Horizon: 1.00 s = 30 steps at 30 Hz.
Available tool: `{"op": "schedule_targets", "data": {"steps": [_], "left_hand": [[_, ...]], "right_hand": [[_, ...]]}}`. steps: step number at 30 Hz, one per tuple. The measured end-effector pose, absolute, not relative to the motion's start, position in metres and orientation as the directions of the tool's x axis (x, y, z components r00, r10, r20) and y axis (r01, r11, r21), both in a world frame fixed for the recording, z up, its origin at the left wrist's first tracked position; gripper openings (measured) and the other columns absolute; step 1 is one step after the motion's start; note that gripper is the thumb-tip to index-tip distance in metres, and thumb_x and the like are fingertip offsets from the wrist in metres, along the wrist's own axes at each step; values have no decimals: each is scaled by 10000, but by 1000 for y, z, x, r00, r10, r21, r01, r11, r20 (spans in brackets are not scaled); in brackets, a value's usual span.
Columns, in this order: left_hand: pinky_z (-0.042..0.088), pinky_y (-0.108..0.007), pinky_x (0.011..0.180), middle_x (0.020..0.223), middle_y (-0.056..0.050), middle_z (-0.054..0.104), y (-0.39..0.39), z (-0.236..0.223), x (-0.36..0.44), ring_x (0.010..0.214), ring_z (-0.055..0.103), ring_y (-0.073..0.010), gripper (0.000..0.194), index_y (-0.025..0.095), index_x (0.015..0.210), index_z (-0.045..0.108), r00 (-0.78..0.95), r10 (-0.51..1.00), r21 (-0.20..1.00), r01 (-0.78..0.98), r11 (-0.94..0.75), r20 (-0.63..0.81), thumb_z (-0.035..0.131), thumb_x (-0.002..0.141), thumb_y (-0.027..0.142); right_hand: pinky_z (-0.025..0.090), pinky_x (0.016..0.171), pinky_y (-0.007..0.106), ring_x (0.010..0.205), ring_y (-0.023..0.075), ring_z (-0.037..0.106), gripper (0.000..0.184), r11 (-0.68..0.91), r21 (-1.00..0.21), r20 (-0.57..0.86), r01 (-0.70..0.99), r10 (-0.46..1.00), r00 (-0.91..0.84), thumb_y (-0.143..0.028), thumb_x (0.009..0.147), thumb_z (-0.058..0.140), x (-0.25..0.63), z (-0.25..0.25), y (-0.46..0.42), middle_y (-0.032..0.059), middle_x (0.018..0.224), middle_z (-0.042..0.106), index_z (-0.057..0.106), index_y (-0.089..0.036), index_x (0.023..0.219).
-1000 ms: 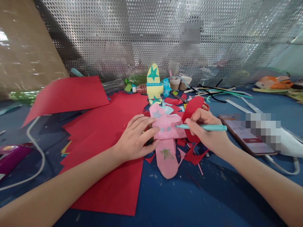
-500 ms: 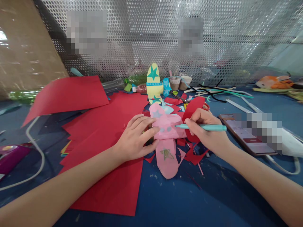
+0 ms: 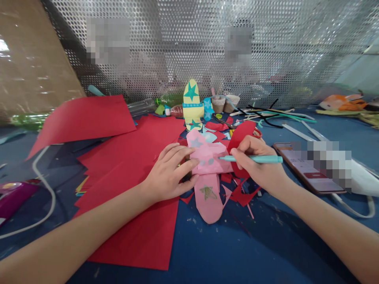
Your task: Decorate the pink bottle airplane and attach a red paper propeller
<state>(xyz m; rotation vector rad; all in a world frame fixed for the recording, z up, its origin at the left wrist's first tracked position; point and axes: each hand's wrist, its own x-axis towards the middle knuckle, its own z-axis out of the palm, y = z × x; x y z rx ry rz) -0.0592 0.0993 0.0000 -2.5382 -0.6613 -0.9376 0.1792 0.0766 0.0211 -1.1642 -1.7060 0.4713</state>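
Observation:
A pink paper toy plane (image 3: 214,166) lies in the middle of the blue table. Its upper wing bears a bluish star, its lower wing a gold-green star, and blue-grey dots mark its body. My left hand (image 3: 167,173) holds the left end of the body, fingers on top and thumb lower down. In my right hand (image 3: 257,159) is a light-blue marker (image 3: 266,159), gripped like a pen, its tip at the body beside the dots. A red paper piece (image 3: 241,136) stands at the plane's right end, partly behind my right fingers.
Red paper sheets (image 3: 133,232) spread under my left forearm. Behind the plane stands a yellow toy plane (image 3: 192,106) with teal stars. Red scraps (image 3: 244,195) lie around. At right are a phone (image 3: 304,167) and pipe cleaners (image 3: 269,114); a perforated metal screen (image 3: 183,43) rises behind.
Hardly anything differs. Both hands keep their places, and the marker tip stays at the pink plane's body with only a very slight shift.

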Motion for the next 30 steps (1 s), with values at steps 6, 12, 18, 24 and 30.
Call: {"op": "schedule_targets", "data": {"steps": [6, 12, 18, 24, 30], "left_hand": [[423, -479, 976, 1136, -140, 629, 100, -1, -60, 1050, 588, -253, 188, 184, 1000, 545, 671, 303, -162, 538, -827, 677, 596, 828, 240], [425, -488, 969, 1135, -150, 628, 100, -1, -60, 1039, 594, -261, 208, 177, 1005, 542, 674, 294, -165, 529, -832, 678, 610, 817, 235], [429, -484, 965, 1136, -146, 628, 100, 0, -60, 1042, 592, -257, 193, 185, 1004, 540, 674, 295, -167, 531, -830, 678, 594, 827, 240], [425, -481, 972, 1138, -142, 628, 100, -1, -60, 1044, 592, -254, 197, 187, 1005, 542, 669, 299, -162, 535, -829, 680, 598, 823, 241], [428, -485, 971, 1140, -142, 627, 100, -2, -60, 1048, 593, -259, 213, 191, 1010, 536, 671, 302, -162, 536, -828, 677, 606, 816, 240]], "right_hand": [[288, 423, 238, 439, 90, 337, 308, 454, -763, 464, 460, 880, -99, -185, 818, 568, 179, 19, 76, -75, 488, 386, 355, -235, 601], [276, 421, 234, 442, 85, 321, 307, 465, -762, 470, 451, 876, -109, -181, 816, 571, 180, 19, 76, -78, 495, 374, 354, -231, 604], [275, 424, 232, 446, 79, 320, 302, 467, -761, 464, 449, 877, -127, -194, 831, 559, 180, 19, 75, -77, 512, 375, 353, -227, 612], [273, 420, 227, 444, 76, 314, 305, 461, -772, 456, 438, 881, -122, -185, 822, 565, 180, 19, 75, -79, 509, 368, 346, -226, 613], [275, 417, 230, 437, 77, 320, 306, 458, -768, 454, 448, 882, -124, -177, 815, 560, 179, 22, 75, -74, 504, 374, 347, -224, 601]]}}
